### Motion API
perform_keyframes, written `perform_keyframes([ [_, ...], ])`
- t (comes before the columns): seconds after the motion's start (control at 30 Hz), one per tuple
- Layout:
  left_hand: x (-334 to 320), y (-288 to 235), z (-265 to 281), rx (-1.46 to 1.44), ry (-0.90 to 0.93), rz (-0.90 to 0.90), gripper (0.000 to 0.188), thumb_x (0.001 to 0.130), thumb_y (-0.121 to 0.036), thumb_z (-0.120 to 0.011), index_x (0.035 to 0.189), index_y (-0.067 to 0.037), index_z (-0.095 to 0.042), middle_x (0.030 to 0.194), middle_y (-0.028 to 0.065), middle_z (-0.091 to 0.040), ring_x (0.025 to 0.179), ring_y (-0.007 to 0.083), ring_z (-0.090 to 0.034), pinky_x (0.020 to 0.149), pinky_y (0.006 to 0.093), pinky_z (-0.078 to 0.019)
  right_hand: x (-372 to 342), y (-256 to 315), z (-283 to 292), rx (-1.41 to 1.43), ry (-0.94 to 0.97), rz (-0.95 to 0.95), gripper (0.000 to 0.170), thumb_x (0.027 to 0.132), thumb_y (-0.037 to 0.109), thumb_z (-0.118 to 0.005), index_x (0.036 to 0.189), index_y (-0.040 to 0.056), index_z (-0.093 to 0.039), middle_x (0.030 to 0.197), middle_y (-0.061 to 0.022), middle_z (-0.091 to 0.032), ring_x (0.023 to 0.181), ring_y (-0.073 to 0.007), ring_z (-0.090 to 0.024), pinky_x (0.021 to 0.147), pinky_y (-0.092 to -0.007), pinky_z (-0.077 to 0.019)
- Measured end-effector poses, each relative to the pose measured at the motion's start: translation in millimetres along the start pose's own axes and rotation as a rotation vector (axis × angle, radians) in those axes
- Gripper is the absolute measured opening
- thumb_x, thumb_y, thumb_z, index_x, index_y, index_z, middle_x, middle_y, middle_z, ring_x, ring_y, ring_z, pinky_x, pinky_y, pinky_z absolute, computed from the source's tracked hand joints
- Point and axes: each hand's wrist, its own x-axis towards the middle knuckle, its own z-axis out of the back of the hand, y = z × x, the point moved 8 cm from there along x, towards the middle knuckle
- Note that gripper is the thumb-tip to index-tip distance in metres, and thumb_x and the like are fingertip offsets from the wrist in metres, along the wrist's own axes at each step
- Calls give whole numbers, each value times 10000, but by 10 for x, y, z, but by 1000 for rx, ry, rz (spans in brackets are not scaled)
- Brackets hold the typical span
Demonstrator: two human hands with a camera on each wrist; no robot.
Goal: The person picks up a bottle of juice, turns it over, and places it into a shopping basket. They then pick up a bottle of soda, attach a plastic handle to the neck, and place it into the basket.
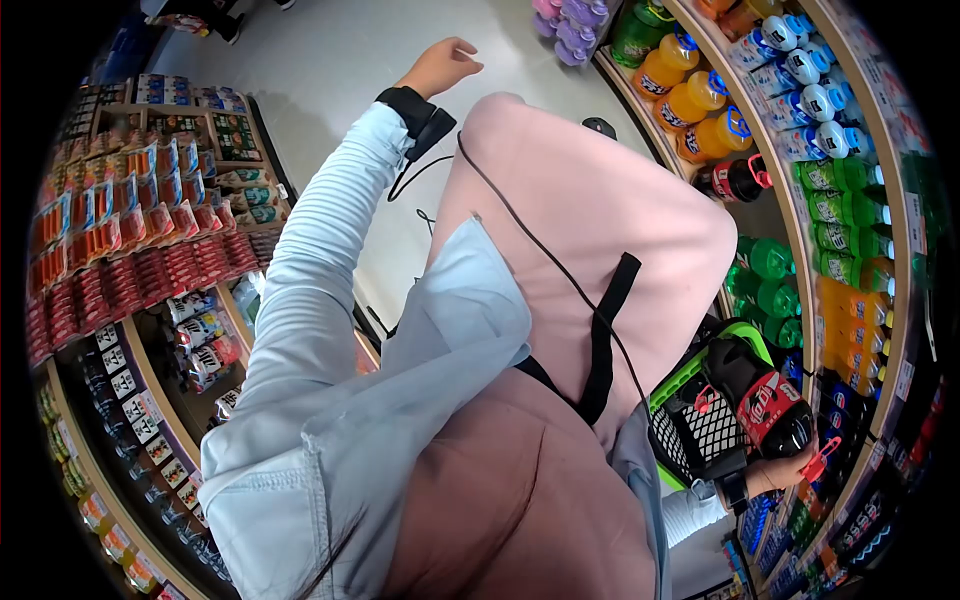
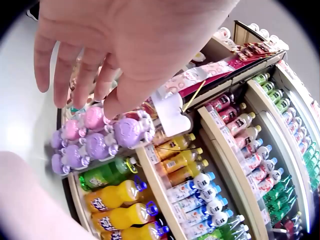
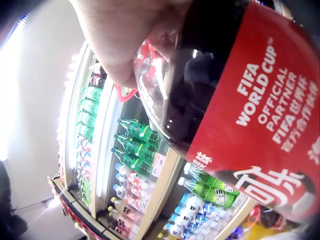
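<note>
My right hand [image 1: 783, 470] grips a large cola bottle [image 1: 768, 405] by its neck end, where a red carry loop [image 1: 822, 460] sticks out. The bottle lies tilted over a green basket [image 1: 668, 390] with black mesh sides. In the right wrist view its red label [image 3: 265, 95] fills much of the frame, with dark cola behind the clear shoulder. Below the bottle in the head view, part of the basket's inside is hidden. My left hand [image 1: 442, 66] is held out over the floor, fingers loosely extended, holding nothing; in the left wrist view its palm [image 2: 135, 40] faces the camera.
Shelves of drinks curve along the right, with orange soda bottles [image 1: 692, 100] and green bottles [image 1: 770, 255]. Purple bottles [image 1: 578, 28] hang at the aisle end. A snack shelf [image 1: 140, 220] stands left. A black cable [image 1: 540, 235] crosses my pink-clothed lap.
</note>
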Motion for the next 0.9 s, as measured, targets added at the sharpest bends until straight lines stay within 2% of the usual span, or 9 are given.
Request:
perform_keyframes([
  [0.1,-300,585,-129,-70,158,355,517,780,-382,-676,1177,-80,-537,1105,80,-592,1010,189,-549,825,378,-450,34,-34,22,-3,19,23,368,924,195,-417,1094,-67,-611,1141,-182,-601,1043,-258,-587,898,-363,-473],
  [0.17,-476,858,-243,-76,218,489,531,769,-402,-678,1174,-88,-538,1133,80,-575,1020,195,-538,826,436,-444,42,-31,10,-19,27,45,365,925,195,-420,1093,-66,-611,1145,-182,-598,1044,-258,-587,899,-359,-472],
  [0.3,-605,1399,-579,47,359,603,563,766,-492,-645,1139,-72,-596,1167,95,-568,1056,244,-554,808,500,-436,53,-36,17,-24,28,36,363,925,202,-429,1097,-60,-611,1152,-182,-593,1047,-257,-585,904,-355,-468],
  [0.4,-744,1388,-700,-129,378,666,534,791,-501,-614,1107,-70,-639,1209,84,-559,1086,258,-533,851,450,-423,22,-1,-20,-35,36,44,366,926,212,-434,1105,-53,-612,1154,-183,-592,1051,-256,-582,907,-356,-464],
  [0.5,-774,1466,-788,-306,248,708,498,788,-448,-626,1045,-22,-655,1056,87,-647,1026,197,-562,830,320,-482,48,-62,-3,-46,14,27,371,929,221,-432,1112,-47,-611,1155,-182,-592,1052,-258,-582,908,-355,-462],
  [0.63,-642,1743,-985,-504,210,656,431,790,-416,-625,1039,-65,-652,1067,67,-642,1045,186,-564,831,320,-463,24,15,-8,-122,21,91,378,935,230,-427,1126,-44,-605,1161,-178,-593,1044,-261,-587,916,-351,-456],
  [0.73,-562,1842,-1055,-451,273,605,398,746,-414,-641,988,-98,-663,1040,51,-642,1008,178,-576,782,313,-441,-17,25,-46,-84,28,6,380,938,234,-430,1132,-44,-603,1163,-178,-593,1039,-260,-590,926,-347,-449],
  [0.83,-609,1877,-1059,-417,270,722,444,760,-328,-631,1060,-1,-621,1097,102,-613,1020,239,-580,824,298,-460,1,46,-12,-255,34,133,385,936,242,-444,1132,-47,-604,1164,-178,-595,1043,-260,-590,922,-341,-450],
  [0.9,-694,1792,-950,-441,231,742,427,766,-327,-617,1050,-7,-620,1120,98,-594,1024,230,-576,820,293,-458,33,7,-10,-146,21,49,382,948,239,-415,1127,-34,-612,1173,-181,-596,1067,-258,-584,931,-346,-436],
])
